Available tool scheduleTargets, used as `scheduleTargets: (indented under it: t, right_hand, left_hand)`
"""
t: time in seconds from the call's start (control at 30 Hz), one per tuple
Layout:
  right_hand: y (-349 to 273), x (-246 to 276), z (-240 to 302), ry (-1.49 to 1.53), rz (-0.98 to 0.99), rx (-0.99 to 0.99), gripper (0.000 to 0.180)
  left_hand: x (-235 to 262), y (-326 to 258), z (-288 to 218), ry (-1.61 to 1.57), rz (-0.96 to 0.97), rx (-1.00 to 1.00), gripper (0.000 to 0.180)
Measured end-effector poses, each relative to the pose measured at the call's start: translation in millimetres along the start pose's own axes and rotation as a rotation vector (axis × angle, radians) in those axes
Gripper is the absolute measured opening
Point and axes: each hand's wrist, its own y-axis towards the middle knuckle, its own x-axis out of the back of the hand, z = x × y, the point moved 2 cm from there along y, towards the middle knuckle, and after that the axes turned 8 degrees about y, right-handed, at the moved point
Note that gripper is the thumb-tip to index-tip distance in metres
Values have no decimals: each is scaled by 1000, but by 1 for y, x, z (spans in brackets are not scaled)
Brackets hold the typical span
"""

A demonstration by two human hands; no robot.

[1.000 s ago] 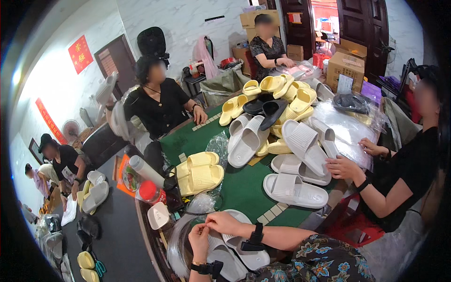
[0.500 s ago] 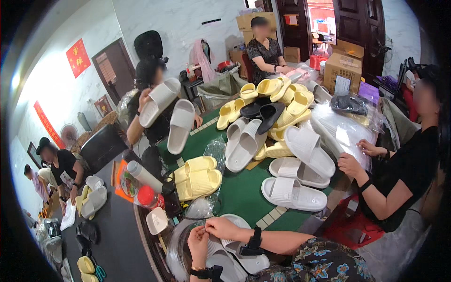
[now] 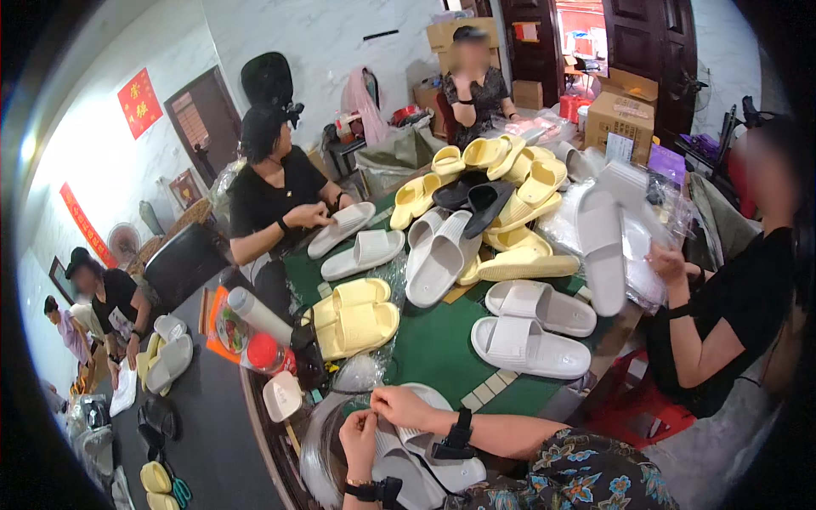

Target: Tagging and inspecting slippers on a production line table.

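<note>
Left hand (image 3: 357,440) and right hand (image 3: 403,410) look pinched fingertip to fingertip, can't tell on what, over grey slippers (image 3: 408,478) by the green table's (image 3: 429,353) near edge, probably for easy reach.

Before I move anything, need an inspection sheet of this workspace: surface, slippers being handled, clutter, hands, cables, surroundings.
Surface: green tabletop; dark table to its left.
Job's things: gray slippers at the hands; clear plastic left of them.
Clutter: mixed slipper pile, red-lidded jar, white bottle.
Hands: left hand and right hand, fingertips close together; anything pinched is unclear.
Cables: none certain.
Surroundings: co-workers around the tabletop; cardboard box beyond the pile; fan far left.
</note>
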Motion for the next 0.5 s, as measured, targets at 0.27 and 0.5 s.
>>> scheduleTargets:
  t: [0.27, 0.5]
  right_hand:
    - [6, -4, -3, -74, 18, 75, 16]
    - [3, -5, 1, -136, 75, 40, 18]
  left_hand:
    - [-1, 10, 17, 25, -46, -108, 13]
    - [3, 4, 4, 43, -46, -68, 15]
